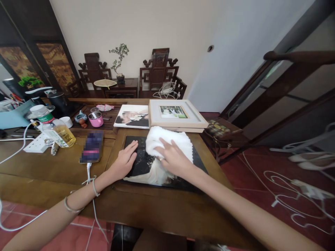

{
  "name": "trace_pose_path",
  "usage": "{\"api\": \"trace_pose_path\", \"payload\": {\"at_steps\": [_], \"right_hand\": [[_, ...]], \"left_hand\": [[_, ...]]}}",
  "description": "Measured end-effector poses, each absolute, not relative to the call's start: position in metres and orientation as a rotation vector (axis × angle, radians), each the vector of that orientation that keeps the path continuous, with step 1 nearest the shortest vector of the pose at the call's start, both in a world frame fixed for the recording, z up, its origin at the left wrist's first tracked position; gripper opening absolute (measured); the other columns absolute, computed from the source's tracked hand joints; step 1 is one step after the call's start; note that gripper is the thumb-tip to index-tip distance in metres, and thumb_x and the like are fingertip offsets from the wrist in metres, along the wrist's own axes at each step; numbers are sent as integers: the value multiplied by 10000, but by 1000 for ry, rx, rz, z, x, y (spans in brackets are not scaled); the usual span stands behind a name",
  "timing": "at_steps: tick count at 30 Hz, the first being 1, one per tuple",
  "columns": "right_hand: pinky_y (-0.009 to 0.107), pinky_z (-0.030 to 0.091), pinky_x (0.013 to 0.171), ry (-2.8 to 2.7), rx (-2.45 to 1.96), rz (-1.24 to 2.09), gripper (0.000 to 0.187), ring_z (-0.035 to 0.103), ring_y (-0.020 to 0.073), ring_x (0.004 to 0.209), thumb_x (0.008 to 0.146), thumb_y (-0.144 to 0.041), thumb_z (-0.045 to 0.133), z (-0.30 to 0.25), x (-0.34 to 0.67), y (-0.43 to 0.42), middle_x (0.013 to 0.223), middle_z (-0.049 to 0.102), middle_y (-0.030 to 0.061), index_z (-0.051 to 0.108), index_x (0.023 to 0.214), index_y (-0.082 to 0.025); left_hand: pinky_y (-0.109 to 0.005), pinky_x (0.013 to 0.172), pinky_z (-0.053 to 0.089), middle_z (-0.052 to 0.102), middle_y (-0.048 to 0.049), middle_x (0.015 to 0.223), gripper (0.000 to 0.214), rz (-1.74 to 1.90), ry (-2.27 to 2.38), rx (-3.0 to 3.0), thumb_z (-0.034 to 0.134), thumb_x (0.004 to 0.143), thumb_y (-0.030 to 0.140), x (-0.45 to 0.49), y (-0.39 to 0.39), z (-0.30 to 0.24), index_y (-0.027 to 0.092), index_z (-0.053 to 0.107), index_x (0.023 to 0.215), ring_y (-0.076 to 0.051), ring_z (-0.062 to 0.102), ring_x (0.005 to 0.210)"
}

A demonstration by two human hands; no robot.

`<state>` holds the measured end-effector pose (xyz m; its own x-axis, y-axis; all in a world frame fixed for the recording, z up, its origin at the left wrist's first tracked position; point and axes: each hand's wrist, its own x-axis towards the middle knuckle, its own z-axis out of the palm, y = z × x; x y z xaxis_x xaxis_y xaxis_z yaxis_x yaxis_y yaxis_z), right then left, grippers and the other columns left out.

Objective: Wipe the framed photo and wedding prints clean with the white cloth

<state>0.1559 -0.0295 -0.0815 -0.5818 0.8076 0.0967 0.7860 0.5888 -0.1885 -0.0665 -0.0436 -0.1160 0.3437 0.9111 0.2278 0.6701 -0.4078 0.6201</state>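
Note:
A dark, glossy photo panel (pixel 142 167) with a pale dress pictured on it lies flat on the wooden table. Over its upper part is a white cloth (pixel 180 141), folded and fluffy. My right hand (pixel 174 158) presses down on the cloth and grips it, with the index finger stretched forward. At the panel's left edge my left hand (pixel 126 162) rests with its fingers extended, holding nothing. The cloth and my right forearm hide part of the panel.
Behind the panel lie a framed photo (pixel 178 123) and a photo album (pixel 132 120). On the left are a phone (pixel 91 146) on a white cable, a pink cup (pixel 96 120), a tilted bottle (pixel 59 130) and a power strip (pixel 36 143). The table's right edge is near the panel.

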Motion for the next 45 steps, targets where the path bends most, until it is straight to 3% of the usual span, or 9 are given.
{"api": "trace_pose_path", "payload": {"at_steps": [5, 11, 14, 18, 21, 23, 29, 36, 45], "right_hand": [[630, 126, 1100, -2821, -930, 381, 448, 183, 340, 1409, 672, -18, 494, -74, 129, -54, 1470, 404, 130, 646, 1069, -160], [546, 71, 1145, -2905, -606, 615, 429, 190, 253, 1419, 671, -62, 490, -67, 151, -103, 1456, 440, 62, 649, 1036, -221], [515, 136, 1144, -2873, -781, 569, 412, 286, 262, 1387, 665, -55, 487, -67, 172, -107, 1425, 472, 120, 647, 1018, -193], [517, 312, 1048, -2739, -1096, 402, 349, 462, 315, 1263, 695, -30, 444, -67, 190, -79, 1321, 548, 190, 643, 951, -158], [469, 423, 885, -2583, -1138, 495, 292, 617, 297, 972, 743, -52, 403, -65, 182, -40, 983, 691, 133, 632, 888, -162], [420, 433, 822, -2511, -1077, 596, 261, 624, 261, 823, 794, -98, 396, -63, 165, -12, 834, 695, 83, 634, 879, -163], [308, 425, 842, -2514, -885, 700, 228, 602, 222, 972, 865, -228, 465, -57, 102, 41, 1082, 693, 66, 656, 977, -170], [348, 436, 865, -2485, -1020, 645, 278, 613, 238, 947, 850, -186, 422, -65, 145, 31, 1037, 706, 50, 662, 991, -193], [514, 400, 959, -2288, -1439, 442, 315, 573, 361, 1077, 869, -388, 389, -92, 267, 2, 1052, 682, 103, 632, 917, -194]], "left_hand": [[-397, 1182, 191, 360, -77, 1500, 495, 1028, 1330, 2075, 289, 969, 376, -67, -41, -112, 153, 429, 1388, -190, 261, 1417], [-395, 1176, 204, 343, -114, 1504, 513, 925, 1354, 2159, 247, 981, 365, -65, -46, -109, 109, 414, 1393, -198, 241, 1423], [-445, 1154, 245, 327, -123, 1510, 477, 783, 1376, 2273, 290, 975, 329, -64, -48, -112, 115, 424, 1380, -221, 234, 1425], [-491, 1110, 306, 386, -136, 1476, 424, 655, 1412, 2375, 352, 959, 264, -63, -49, -117, 122, 455, 1345, -233, 289, 1405], [-492, 1092, 331, 405, -130, 1465, 407, 651, 1424, 2396, 363, 953, 238, -64, -49, -119, 137, 468, 1333, -229, 312, 1395], [-492, 1088, 336, 401, -130, 1468, 409, 653, 1424, 2405, 375, 947, 233, -64, -48, -120, 143, 466, 1336, -232, 319, 1392], [-507, 1088, 331, 440, -162, 1434, 422, 659, 1418, 2425, 403, 940, 267, -66, -47, -121, 127, 482, 1330, -267, 369, 1363], [-527, 1082, 324, 355, -154, 1489, 571, 639, 1390, 2435, 533, 885, 431, -67, -52, -114, 179, 421, 1384, -300, 325, 1383], [-519, 1093, 294, 333, -156, 1499, 569, 615, 1394, 2433, 543, 890, 417, -64, -47, -114, 173, 409, 1387, -273, 284, 1405]]}}
